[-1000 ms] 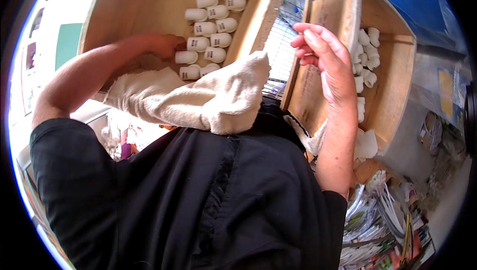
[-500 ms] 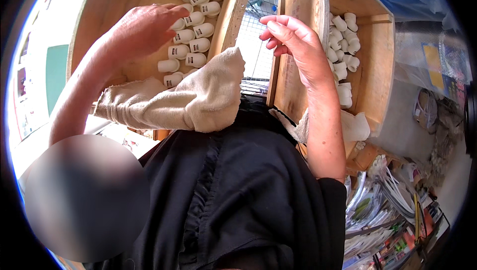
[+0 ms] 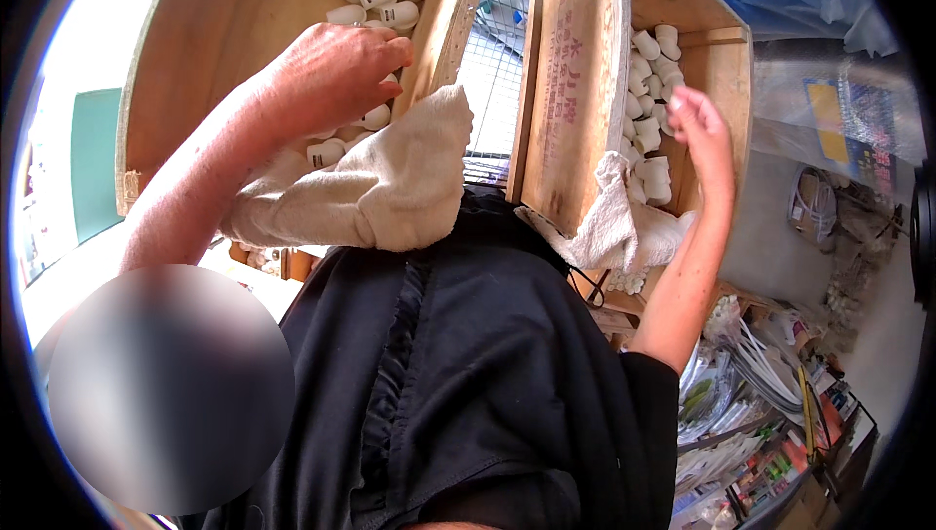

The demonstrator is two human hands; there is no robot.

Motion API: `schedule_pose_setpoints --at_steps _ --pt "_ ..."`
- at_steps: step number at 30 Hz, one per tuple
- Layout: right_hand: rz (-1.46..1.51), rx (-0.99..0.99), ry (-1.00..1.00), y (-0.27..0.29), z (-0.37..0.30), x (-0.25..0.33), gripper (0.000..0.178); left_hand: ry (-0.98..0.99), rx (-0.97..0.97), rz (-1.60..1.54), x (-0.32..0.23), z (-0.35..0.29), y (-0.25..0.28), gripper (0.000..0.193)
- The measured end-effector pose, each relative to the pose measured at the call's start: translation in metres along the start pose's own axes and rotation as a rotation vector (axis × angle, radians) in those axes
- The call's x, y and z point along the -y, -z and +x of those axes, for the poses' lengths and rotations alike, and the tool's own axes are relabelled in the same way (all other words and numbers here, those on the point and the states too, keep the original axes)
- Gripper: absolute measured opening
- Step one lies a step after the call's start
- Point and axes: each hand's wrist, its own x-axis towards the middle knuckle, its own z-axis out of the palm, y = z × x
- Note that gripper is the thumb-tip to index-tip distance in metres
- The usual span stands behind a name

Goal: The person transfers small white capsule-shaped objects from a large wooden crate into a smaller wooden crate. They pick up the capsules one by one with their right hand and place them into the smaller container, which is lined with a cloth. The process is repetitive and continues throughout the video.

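I have two wooden boxes: a left box (image 3: 200,52) with one beige cloth (image 3: 361,198), a right box (image 3: 575,101) with one pale rag (image 3: 609,223). Over them, my left hand (image 3: 341,72) and right hand (image 3: 704,130) are half curled; whether they grasp, I cannot tell. Along the left box's right edge, at least ten marked pipe fittings (image 3: 399,15) look arranged; along the right box's left edge, over ten loose pipe elbows (image 3: 656,179) seem left.

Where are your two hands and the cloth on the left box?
Left hand (image 3: 327,72): head view, back of hand.
Right hand (image 3: 704,130): head view, hand's middle.
Cloth (image 3: 390,189): head view, draped middle.
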Motion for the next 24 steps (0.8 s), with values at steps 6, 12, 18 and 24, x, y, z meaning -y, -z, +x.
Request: schedule_pose_setpoints --at_steps 6,12,18,24 --pt "-0.697 0.206 -0.411 0.010 -0.009 -0.089 0.048 -0.010 0.016 -0.006 -0.002 0.003 -0.008 0.027" --pt "-0.768 0.328 -0.322 0.000 -0.010 -0.064 0.042 -0.026 0.012 -0.025 0.000 0.001 -0.006 0.029" --pt "-0.582 0.180 -0.305 0.015 -0.008 -0.075 0.035 0.031 -0.029 -0.016 0.002 0.001 0.002 0.029" --pt "0.219 -0.029 0.014 0.040 -0.012 -0.042 0.042 -0.016 -0.233 -0.151 -0.001 0.000 0.012 0.026"
